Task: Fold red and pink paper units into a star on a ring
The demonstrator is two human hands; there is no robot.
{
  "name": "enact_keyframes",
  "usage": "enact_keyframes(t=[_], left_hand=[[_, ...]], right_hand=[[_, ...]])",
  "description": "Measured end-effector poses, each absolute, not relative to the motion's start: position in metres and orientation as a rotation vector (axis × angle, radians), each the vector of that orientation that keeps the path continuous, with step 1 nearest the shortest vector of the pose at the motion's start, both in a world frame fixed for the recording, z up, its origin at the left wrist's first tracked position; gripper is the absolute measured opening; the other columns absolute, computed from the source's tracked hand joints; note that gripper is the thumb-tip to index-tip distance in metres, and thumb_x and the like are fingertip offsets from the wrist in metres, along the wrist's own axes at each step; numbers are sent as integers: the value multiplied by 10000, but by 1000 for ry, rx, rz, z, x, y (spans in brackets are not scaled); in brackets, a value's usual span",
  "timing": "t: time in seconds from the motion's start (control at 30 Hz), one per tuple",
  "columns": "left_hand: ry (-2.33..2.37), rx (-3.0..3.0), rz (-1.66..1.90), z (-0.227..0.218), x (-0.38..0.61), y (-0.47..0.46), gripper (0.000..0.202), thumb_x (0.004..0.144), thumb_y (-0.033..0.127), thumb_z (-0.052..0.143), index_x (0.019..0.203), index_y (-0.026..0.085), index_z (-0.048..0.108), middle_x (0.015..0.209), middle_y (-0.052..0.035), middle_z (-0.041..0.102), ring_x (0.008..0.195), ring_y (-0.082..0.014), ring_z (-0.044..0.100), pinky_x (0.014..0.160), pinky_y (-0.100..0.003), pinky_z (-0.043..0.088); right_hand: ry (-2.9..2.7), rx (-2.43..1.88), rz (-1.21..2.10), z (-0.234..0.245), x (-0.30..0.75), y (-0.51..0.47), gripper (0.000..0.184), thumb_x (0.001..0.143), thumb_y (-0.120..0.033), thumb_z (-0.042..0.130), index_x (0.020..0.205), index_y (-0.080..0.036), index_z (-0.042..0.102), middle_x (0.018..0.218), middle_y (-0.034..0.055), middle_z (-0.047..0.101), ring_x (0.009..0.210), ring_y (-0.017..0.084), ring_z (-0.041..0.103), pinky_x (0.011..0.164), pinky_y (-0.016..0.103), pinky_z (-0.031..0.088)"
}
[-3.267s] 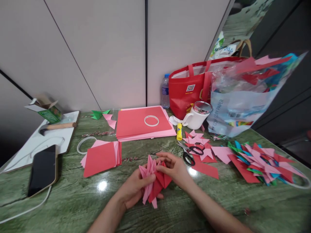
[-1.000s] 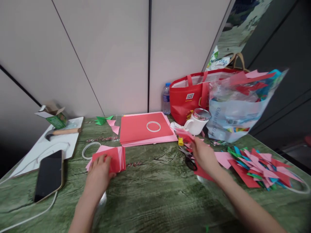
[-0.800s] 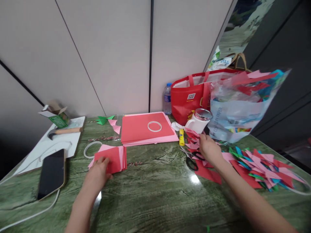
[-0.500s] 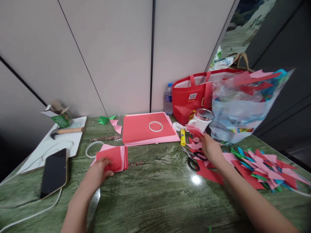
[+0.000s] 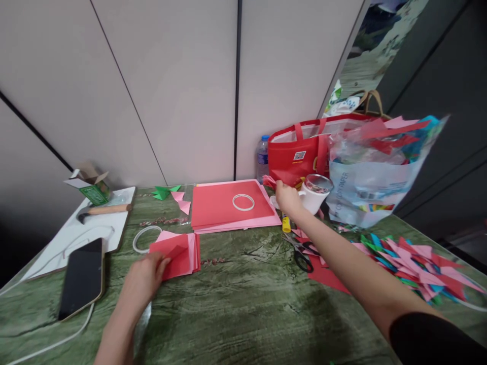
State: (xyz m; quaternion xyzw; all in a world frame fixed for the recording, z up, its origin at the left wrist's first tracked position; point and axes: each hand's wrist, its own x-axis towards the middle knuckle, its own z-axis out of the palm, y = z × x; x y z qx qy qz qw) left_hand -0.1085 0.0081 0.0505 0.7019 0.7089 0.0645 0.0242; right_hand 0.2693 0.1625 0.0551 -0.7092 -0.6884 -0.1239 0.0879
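Small paper pile (image 5: 184,264): red and pink squares, slightly fanned, lying on the table
Wall (image 5: 182,76): pale panels with dark seams, rising behind the pile
Table (image 5: 236,314): green, wood-grained and glossy, bare in front of the pile
Red tote bag (image 5: 285,157): well behind and right of the pile, against the wall, handles upright, what it contains hidden
Printed bag (image 5: 375,190): farther right of the pile, crammed to its see-through top with red, pink and blue paper pieces (image 5: 395,134)
Large sheets (image 5: 216,203): behind and right of the pile, red over pink, a white ring (image 5: 243,209) on top
Green box (image 5: 97,192): behind and left of the pile, flaps open, inside unseen
White mug (image 5: 314,202): right of and behind the pile, silvery at the rim
Left hand (image 5: 142,276): at the pile's left edge, pinching its raised top sheet (image 5: 177,252)
Right hand (image 5: 288,198): well right of and behind the pile, thumb and fingers closed on folded paper (image 5: 268,181)
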Motion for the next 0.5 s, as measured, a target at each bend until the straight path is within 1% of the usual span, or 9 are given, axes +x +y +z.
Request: enact_keyframes(t=[0.07, 0.1, 0.13, 0.17, 0.23, 0.3, 0.37, 0.43, 0.5], left_hand=[[2252, 2263, 450, 54, -107, 5, 283, 851, 303, 374, 767, 178, 614, 835, -108, 700, 783, -251, 639, 693, -326, 438], [2298, 2308, 638, 56, -104, 2, 275, 856, 290, 377, 802, 167, 617, 898, -124, 693, 858, -261, 628, 746, -345, 437], [2354, 2322, 847, 59, -101, 0, 272, 870, 280, 372, 858, 157, 614, 951, -134, 684, 925, -263, 613, 796, -359, 430], [2422, 2298, 1057, 61, -97, -3, 249, 874, 267, 382, 896, 158, 605, 966, -129, 682, 949, -258, 608, 833, -368, 422], [2433, 2316, 1295, 64, -89, -7, 185, 867, 231, 423, 930, 172, 586, 961, -113, 686, 950, -246, 613, 861, -376, 418], [2344, 2409, 1418, 64, -83, -9, 139, 853, 187, 461, 929, 171, 576, 944, -113, 690, 935, -238, 619, 862, -375, 420], [2226, 2501, 1464, 61, -80, -10, 128, 839, 152, 483, 927, 173, 574, 932, -110, 695, 923, -234, 625, 854, -373, 422], [2138, 2544, 1477, 58, -77, -9, 136, 831, 137, 492, 929, 180, 576, 930, -106, 698, 924, -235, 625, 850, -374, 423], [2089, 2522, 1466, 55, -75, -8, 140, 830, 144, 490, 929, 184, 581, 932, -103, 699, 929, -235, 624, 852, -373, 425]], right_hand=[[-2048, -2151, -383, 57, 271, 176, 260, 881, -46, 298, 1057, -36, 490, 1013, 241, 579, 838, 266, 647, 664, 310, 454], [-2057, -2163, -384, 56, 272, 181, 266, 886, -50, 297, 1058, -33, 500, 1051, 251, 554, 858, 267, 645, 675, 313, 460], [-2071, -2172, -382, 55, 273, 185, 269, 893, -59, 299, 1058, -33, 511, 1073, 253, 535, 883, 267, 640, 686, 314, 466], [-2091, -2176, -374, 54, 273, 188, 269, 901, -71, 306, 1058, -35, 522, 1083, 248, 526, 907, 265, 634, 699, 313, 471], [-2146, -2180, -344, 49, 272, 191, 255, 916, -107, 339, 1062, -50, 541, 1085, 217, 531, 938, 251, 620, 729, 317, 480], [-2204, -2191, -298, 44, 270, 193, 233, 919, -186, 423, 1090, -82, 543, 1102, 160, 546, 946, 223, 604, 765, 340, 491], [-2245, -2230, -242, 39, 270, 196, 275, 892, -264, 508, 1121, -113, 533, 1122, 112, 555, 947, 203, 589, 792, 373, 498], [-2258, -2291, -193, 36, 271, 199, 318, 873, -299, 541, 1142, -131, 521, 1136, 92, 555, 957, 200, 579, 803, 395, 499], [-2252, -2350, -155, 35, 271, 201, 308, 880, -294, 530, 1145, -136, 519, 1139, 91, 553, 959, 202, 579, 801, 396, 499]])
